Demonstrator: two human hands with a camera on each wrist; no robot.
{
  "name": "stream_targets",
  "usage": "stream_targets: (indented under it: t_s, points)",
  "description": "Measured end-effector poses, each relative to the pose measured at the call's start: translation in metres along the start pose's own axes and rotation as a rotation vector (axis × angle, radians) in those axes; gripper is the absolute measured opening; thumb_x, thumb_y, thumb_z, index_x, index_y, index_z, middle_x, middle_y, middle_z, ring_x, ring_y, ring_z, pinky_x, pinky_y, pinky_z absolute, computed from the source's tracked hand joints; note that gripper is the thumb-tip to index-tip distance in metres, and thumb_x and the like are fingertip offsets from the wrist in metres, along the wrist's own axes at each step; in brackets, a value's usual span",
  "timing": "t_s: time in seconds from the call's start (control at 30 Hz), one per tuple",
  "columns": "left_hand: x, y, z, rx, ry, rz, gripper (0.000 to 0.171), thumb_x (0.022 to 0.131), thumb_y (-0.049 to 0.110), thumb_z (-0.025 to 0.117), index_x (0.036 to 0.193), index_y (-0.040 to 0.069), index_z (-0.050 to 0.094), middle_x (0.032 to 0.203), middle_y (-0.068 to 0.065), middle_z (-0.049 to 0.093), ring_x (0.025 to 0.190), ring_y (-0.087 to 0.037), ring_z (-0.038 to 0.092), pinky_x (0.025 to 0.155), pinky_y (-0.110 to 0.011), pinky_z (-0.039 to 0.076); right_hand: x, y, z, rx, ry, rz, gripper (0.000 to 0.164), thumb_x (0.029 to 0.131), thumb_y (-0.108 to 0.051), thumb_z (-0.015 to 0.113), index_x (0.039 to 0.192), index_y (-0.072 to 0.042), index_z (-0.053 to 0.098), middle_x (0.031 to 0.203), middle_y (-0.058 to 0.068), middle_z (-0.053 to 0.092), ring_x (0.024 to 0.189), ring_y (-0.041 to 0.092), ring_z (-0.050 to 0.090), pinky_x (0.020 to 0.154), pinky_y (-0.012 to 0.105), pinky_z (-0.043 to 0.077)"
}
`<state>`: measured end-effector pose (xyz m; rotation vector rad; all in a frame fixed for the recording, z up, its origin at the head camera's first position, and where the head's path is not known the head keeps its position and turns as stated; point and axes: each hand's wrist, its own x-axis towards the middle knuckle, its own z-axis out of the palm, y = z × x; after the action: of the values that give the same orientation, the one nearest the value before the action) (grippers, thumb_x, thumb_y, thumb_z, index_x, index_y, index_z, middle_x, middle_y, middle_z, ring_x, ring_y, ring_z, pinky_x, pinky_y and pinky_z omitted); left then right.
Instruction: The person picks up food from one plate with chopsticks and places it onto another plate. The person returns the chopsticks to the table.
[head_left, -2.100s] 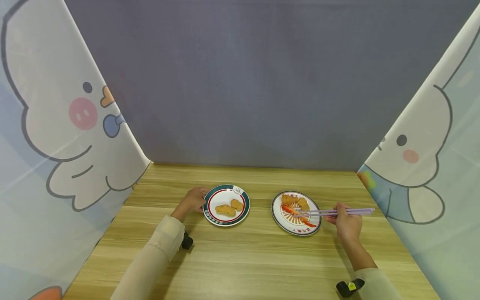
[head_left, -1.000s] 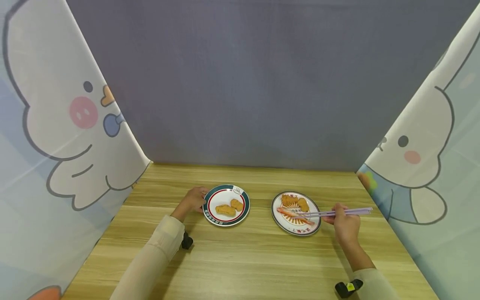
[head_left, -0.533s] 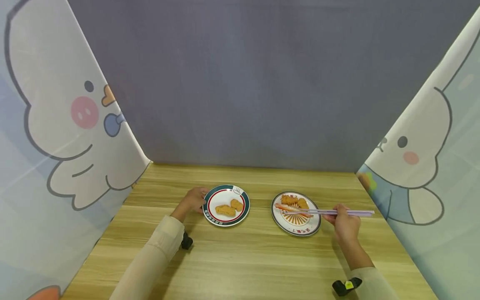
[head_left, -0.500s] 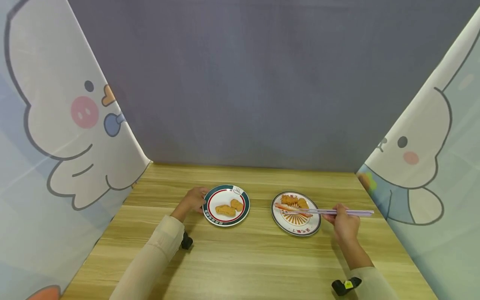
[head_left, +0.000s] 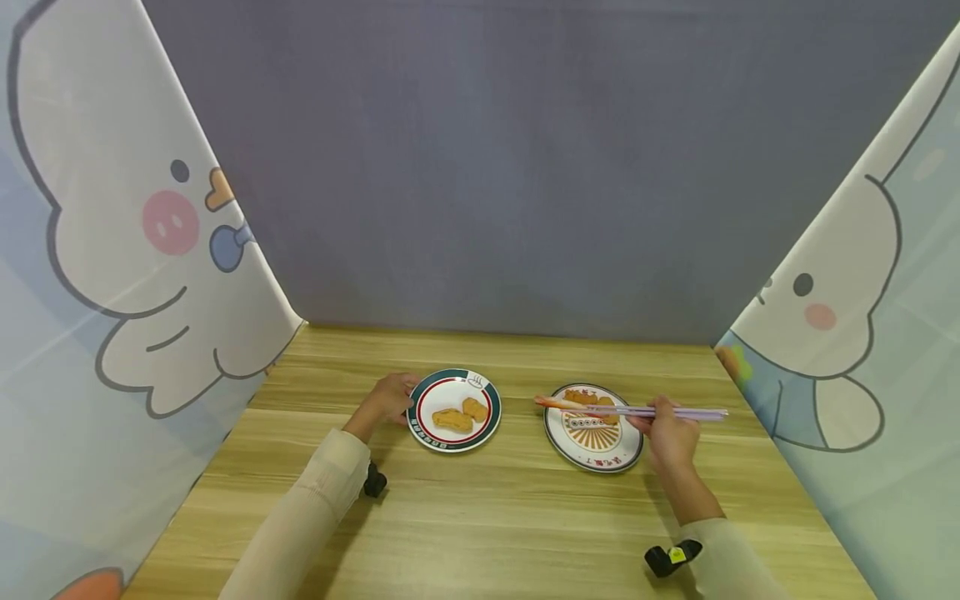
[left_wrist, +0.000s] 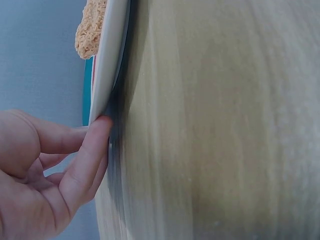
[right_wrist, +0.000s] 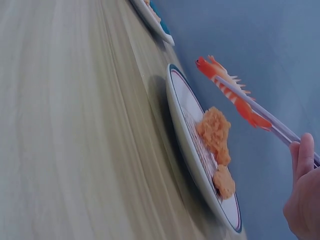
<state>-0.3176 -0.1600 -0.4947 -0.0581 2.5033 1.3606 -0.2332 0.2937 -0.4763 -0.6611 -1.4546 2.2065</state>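
My left hand (head_left: 390, 398) pinches the left edge of a teal-rimmed white plate (head_left: 442, 394); in the left wrist view the thumb and a finger (left_wrist: 90, 150) meet at its rim. Two fried chicken pieces (head_left: 452, 420) lie on this plate. My right hand (head_left: 673, 433) holds a pair of lilac chopsticks (head_left: 697, 413), whose tips clasp an orange-and-white striped shrimp (right_wrist: 244, 109). The shrimp hangs in the air above the second plate (head_left: 570, 452), its head pointing left past the rim. Two fried pieces (right_wrist: 214, 130) rest on that second plate.
Both plates stand apart on a wood-grain table (head_left: 480, 525). A grey curtain (head_left: 510, 183) closes off the back. Cartoon-printed cloths stand along the left side (head_left: 247, 333) and the right side (head_left: 825, 392). Each wrist wears a small black camera (head_left: 671, 557).
The shrimp, earlier on the right plate, has turned and risen between the chopsticks, moving left and up. My right hand has shifted left with it. The left hand has stayed on its plate.
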Motion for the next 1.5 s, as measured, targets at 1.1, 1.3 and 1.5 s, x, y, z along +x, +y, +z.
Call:
stream_targets:
  t_s: [1.1,1.3,1.5]
  points:
    - [0.001,0.0,0.0,0.029,0.007,-0.001,0.055,0.083,-0.015,0.052,0.135,0.001,0.061,0.117,-0.025,0.06,0.082,-0.024,0.066,0.058,-0.033,0.065,-0.013,0.035,0.063,0.029,-0.036,-0.035,0.023,0.105,-0.013,0.047,0.099,0.008,0.053,0.068,0.001,0.061,0.044,0.008,0.064,0.051,0.02,0.06]
    - [0.001,-0.001,0.001,0.021,0.012,0.003,0.055,0.083,-0.016,0.052,0.135,-0.001,0.06,0.117,-0.026,0.06,0.081,-0.024,0.066,0.058,-0.034,0.065,-0.017,0.042,0.077,0.052,-0.054,-0.042,0.025,0.105,-0.014,0.048,0.097,0.009,0.057,0.064,0.0,0.063,0.045,0.008,0.064,0.048,0.02,0.059]
    - [0.002,0.0,0.002,-0.015,0.009,-0.01,0.056,0.083,-0.016,0.052,0.137,-0.001,0.059,0.118,-0.027,0.06,0.081,-0.024,0.066,0.058,-0.035,0.065,-0.02,0.051,0.086,0.05,-0.106,-0.02,0.023,0.105,-0.013,0.046,0.096,0.006,0.055,0.063,0.002,0.065,0.047,0.01,0.066,0.05,0.021,0.06]
